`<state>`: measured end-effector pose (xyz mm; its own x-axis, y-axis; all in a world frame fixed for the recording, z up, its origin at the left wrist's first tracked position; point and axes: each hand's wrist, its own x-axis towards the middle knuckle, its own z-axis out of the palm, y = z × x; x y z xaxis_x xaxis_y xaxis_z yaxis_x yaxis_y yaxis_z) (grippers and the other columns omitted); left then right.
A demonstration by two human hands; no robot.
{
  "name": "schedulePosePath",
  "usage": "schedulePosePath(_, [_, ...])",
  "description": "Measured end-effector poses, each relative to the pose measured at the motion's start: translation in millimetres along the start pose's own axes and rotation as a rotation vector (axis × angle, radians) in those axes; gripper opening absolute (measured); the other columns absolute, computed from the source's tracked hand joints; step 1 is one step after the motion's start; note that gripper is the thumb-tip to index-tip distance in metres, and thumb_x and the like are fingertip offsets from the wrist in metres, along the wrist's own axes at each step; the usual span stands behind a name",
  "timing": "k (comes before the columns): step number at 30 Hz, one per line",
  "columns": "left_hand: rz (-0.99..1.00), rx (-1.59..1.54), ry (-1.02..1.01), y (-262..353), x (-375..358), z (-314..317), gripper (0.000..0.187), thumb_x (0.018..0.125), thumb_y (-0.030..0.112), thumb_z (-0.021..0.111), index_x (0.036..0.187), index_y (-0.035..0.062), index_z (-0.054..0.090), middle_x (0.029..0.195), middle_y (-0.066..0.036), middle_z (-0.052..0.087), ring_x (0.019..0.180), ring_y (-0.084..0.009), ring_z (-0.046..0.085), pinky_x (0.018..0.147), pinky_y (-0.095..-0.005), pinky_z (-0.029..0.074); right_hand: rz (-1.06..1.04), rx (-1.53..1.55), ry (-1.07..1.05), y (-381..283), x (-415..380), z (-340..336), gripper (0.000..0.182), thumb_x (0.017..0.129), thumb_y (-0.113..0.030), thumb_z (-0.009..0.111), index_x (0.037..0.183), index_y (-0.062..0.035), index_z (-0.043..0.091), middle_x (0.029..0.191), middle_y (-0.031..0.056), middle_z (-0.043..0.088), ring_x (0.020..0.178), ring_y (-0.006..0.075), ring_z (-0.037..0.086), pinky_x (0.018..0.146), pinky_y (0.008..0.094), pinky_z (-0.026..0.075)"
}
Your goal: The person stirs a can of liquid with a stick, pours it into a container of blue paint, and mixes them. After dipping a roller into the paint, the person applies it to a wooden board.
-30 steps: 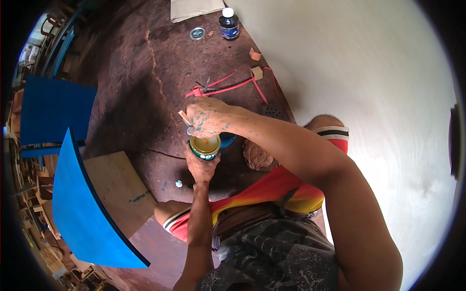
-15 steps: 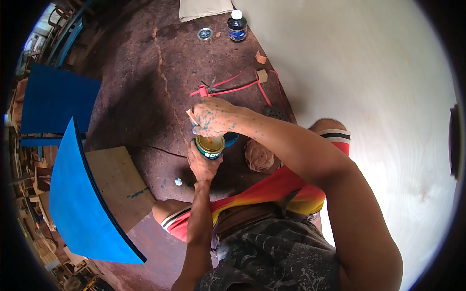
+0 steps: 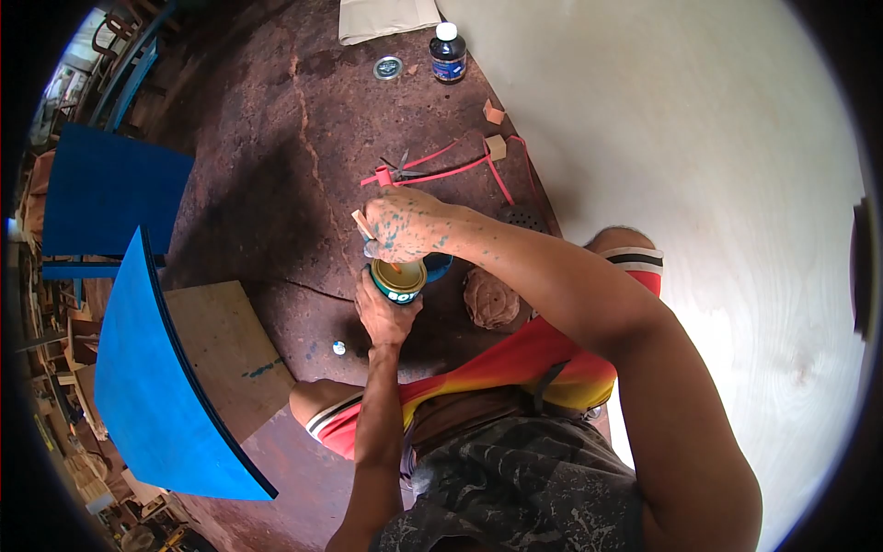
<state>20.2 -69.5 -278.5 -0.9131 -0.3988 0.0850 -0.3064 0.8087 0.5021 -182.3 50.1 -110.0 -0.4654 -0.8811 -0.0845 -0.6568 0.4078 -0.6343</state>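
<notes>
My left hand [image 3: 386, 317] is wrapped round a small open can [image 3: 401, 293] with a green label and a pale inside. Above the can's mouth, my right hand [image 3: 403, 224], spotted with blue-green paint, is closed on a thin wooden stick [image 3: 361, 222]. The stick's lower end reaches into the can. Part of a blue container [image 3: 440, 265] shows just behind the can, mostly hidden. A crumpled brownish bundle [image 3: 491, 298] lies to the right of the can.
Red strapping [image 3: 451, 169], wooden blocks [image 3: 497, 147], a round lid [image 3: 388, 68], a dark bottle [image 3: 449, 61] and folded cloth [image 3: 386, 17] lie ahead. Blue panels [image 3: 166, 386] stand at left beside a plywood piece [image 3: 221, 345]. A pale board [image 3: 717, 166] fills the right.
The stick in my right hand has shifted slightly, and its lower part shows a little more inside the can. My left hand keeps its hold on the can.
</notes>
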Motion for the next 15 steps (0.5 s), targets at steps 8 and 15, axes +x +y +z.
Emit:
schedulePosePath(8, [-0.013,-0.053,0.01,-0.4,0.4,-0.5,0.119,0.058,0.024,0.098,0.153,-0.0015,0.032,0.141,-0.028,0.051,0.131,-0.0484,0.052,0.11,-0.0563,0.044,0.039,0.028,-0.014,3.8,2.5,2.0,0.028,0.085,-0.026,0.077,0.086,0.0015,0.074,0.085,0.0235,0.073,0.083,0.0402,0.074,0.078,0.0485,0.058])
schedulePosePath(15, [-0.01,0.023,0.006,5.0,-1.2,-3.9,0.116,0.058,0.025,0.098,0.152,-0.0013,0.034,0.14,-0.028,0.052,0.13,-0.0487,0.053,0.11,-0.0574,0.043,0.007,-0.011,0.013,1.9,-2.1,-0.9,0.029,0.085,-0.028,0.076,0.085,0.0011,0.075,0.085,0.0225,0.073,0.084,0.0399,0.074,0.081,0.0488,0.058])
